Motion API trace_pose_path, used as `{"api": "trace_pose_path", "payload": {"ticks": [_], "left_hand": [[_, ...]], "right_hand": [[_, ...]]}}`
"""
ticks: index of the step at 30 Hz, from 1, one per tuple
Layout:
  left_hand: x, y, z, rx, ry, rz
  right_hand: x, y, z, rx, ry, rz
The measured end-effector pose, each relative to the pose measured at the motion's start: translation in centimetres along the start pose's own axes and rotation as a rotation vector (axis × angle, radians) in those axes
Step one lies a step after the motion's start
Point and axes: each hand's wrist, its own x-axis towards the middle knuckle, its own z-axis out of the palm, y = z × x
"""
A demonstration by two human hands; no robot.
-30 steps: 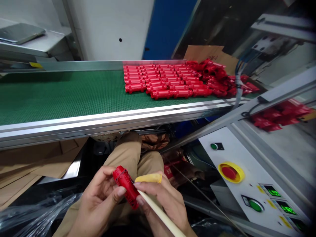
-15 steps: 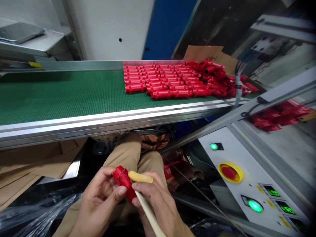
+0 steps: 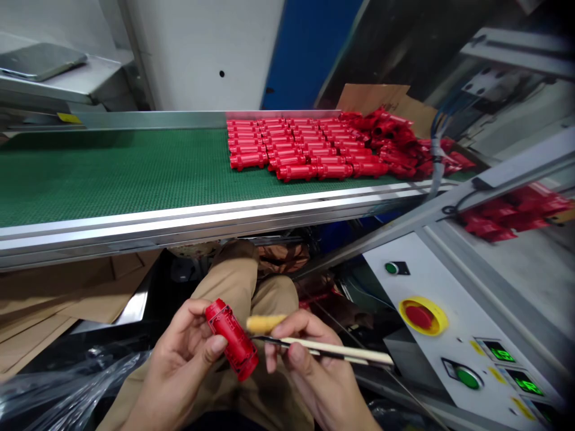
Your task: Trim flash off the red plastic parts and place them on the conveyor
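Observation:
My left hand point(image 3: 179, 353) grips a red plastic housing point(image 3: 233, 340) between thumb and fingers, above my lap. The housing is a tilted tube with ringed ends and dark lines along the edges of its upward face. In my right hand point(image 3: 314, 356), closed between thumb and fingers, is a slim tool with a pale handle point(image 3: 341, 349) and a thin dark end. That dark end points at the housing's right side; whether it touches I cannot tell. A blurred yellow sleeve point(image 3: 265, 324), seemingly a finger cover, juts left from my right hand.
Beyond my knees runs a green conveyor belt point(image 3: 112, 173) with a metal edge. Rows of red housings point(image 3: 296, 149) and a heap of red parts point(image 3: 390, 137) lie on it. At right stands a control panel with a red stop button point(image 3: 418, 315). Cardboard point(image 3: 85, 305) lies at left.
My right hand has drawn slightly right, and the tool has swung from pointing downward to nearly level. More of the housing's face now shows. The panel's green lamps have dimmed.

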Motion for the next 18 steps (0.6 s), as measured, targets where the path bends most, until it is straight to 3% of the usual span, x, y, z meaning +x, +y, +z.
{"api": "trace_pose_path", "payload": {"ticks": [3, 6, 13, 18], "left_hand": [[-0.1, 0.1, 0.2, 0.017, 0.005, 0.009], [-0.2, 0.2, 0.4, 0.042, 0.019, 0.025], [-0.1, 0.1, 0.1, 0.07, -0.034, 0.076], [-0.2, 0.4, 0.6, 0.064, 0.013, 0.064]], "right_hand": [[0.0, -0.4, 0.3, -0.447, 0.05, -0.286], [0.3, -0.5, 0.9, -0.603, 0.0, -0.469], [0.2, 0.1, 1.2, -0.56, -0.026, -0.514], [0.1, 0.6, 1.0, -0.623, -0.048, -0.541]]}}
